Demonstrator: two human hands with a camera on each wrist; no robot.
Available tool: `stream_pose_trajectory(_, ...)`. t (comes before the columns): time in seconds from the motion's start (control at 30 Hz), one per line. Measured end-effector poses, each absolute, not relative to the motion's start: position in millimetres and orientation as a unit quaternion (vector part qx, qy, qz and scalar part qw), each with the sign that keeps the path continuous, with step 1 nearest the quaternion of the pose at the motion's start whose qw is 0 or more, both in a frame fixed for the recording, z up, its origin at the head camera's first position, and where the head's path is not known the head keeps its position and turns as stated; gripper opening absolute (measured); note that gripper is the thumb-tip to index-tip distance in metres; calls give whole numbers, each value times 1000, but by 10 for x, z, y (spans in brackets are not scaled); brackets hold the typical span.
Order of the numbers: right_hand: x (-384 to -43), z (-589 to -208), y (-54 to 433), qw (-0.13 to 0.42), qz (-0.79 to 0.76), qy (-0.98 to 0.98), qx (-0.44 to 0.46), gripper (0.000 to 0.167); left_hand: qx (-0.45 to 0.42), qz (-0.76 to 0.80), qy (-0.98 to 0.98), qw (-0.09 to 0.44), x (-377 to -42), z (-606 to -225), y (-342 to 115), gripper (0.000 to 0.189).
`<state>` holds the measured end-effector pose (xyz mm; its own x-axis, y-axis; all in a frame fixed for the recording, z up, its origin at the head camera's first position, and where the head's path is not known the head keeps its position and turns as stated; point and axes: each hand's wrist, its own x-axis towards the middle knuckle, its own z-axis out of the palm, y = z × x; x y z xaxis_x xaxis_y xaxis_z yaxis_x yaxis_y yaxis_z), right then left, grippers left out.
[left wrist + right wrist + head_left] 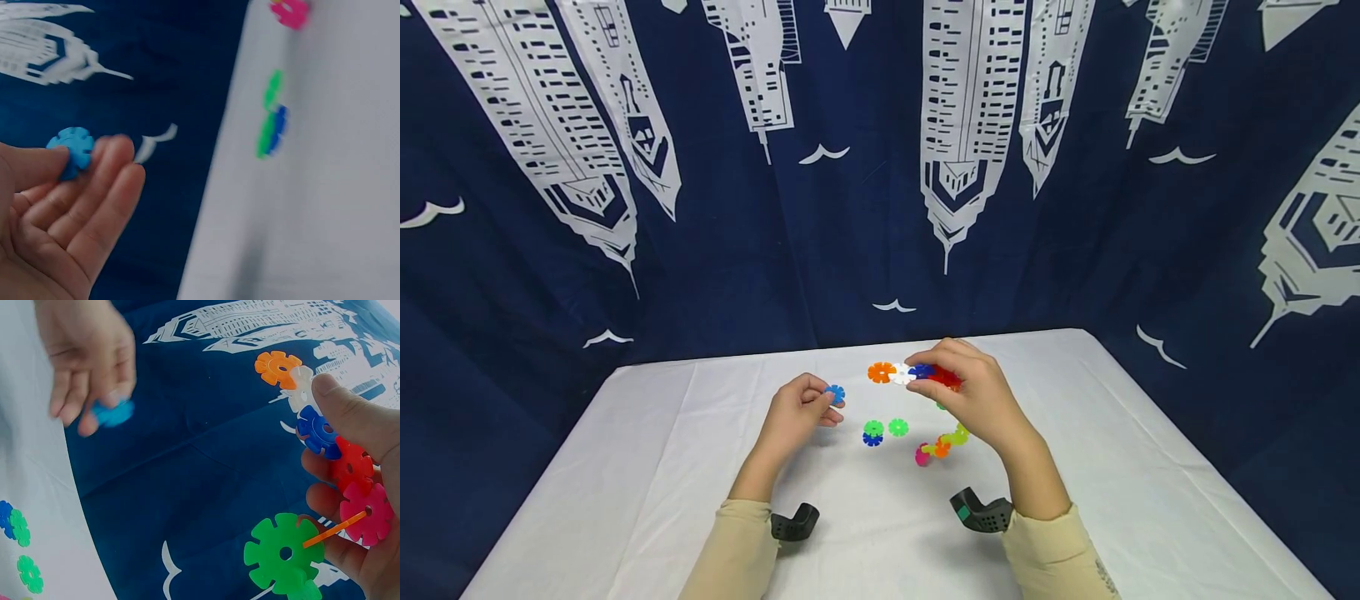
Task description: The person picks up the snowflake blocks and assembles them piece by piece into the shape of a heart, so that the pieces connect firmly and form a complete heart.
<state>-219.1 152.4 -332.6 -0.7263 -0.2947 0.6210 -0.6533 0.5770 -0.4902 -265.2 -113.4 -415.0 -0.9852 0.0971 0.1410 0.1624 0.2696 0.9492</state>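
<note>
My left hand [796, 410] pinches a light blue notched plastic disc [76, 152] between thumb and index finger, its other fingers extended. Across from it, my right hand [973, 387] holds a chain of interlocked notched discs. At the chain's free end is an orange disc [275, 367], joined to a white disc [301, 389]. My right thumb lies against the white one. A blue disc [317, 431], a red disc [351, 465], a pink disc [361, 519], an edge-on orange disc [334, 529] and a green disc [284, 553] follow. The light blue disc is apart from the chain.
On the white-covered table [662, 467] lie a loose green disc [898, 427] and a green disc [874, 427] overlapping a dark blue disc [872, 439]. Below my right hand are linked yellow discs [958, 435] and a pink disc [922, 455]. A navy patterned curtain [850, 250] hangs behind.
</note>
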Motion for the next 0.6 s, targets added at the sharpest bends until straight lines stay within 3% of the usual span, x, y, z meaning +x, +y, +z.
stream_pose_trajectory(0.3, -2190, -3329, 1515, 242, 362, -857, 276, 27, -192, -659, -726, 25, -2459, -3823, -1106, 26)
stream_pose_trajectory(0.6, -2195, -3331, 1510, 232, 360, -861, 275, 29, -250, -664, -704, 31, -2266, -3603, -1035, 39)
